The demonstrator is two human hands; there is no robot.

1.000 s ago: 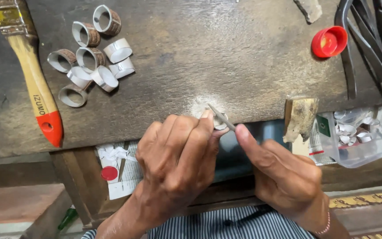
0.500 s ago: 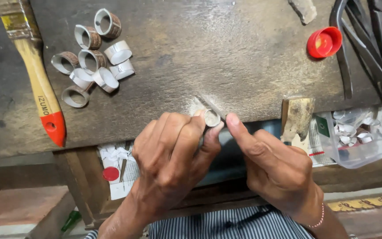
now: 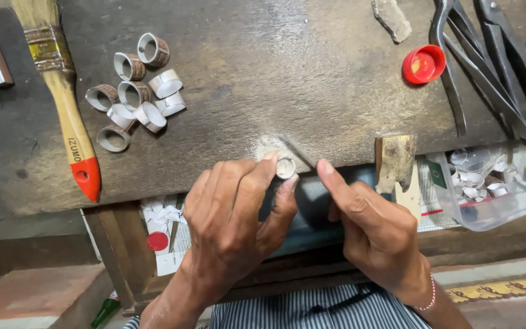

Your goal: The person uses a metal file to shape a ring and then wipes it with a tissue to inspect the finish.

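Pinching a small round metal ring (image 3: 285,167), left hand (image 3: 232,225) against the rough bench (image 3: 275,73).

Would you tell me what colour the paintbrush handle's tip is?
Red, on a pale wooden paintbrush; the head view shows it.

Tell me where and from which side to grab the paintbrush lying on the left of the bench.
Grip the paintbrush on its bare wooden handle, just above the red tip, probably coming straight down from above. It lies flat, bristles away from the person, the handle end nearest the bench's front edge. The ring bands lie to its right, so approach from the left or front.
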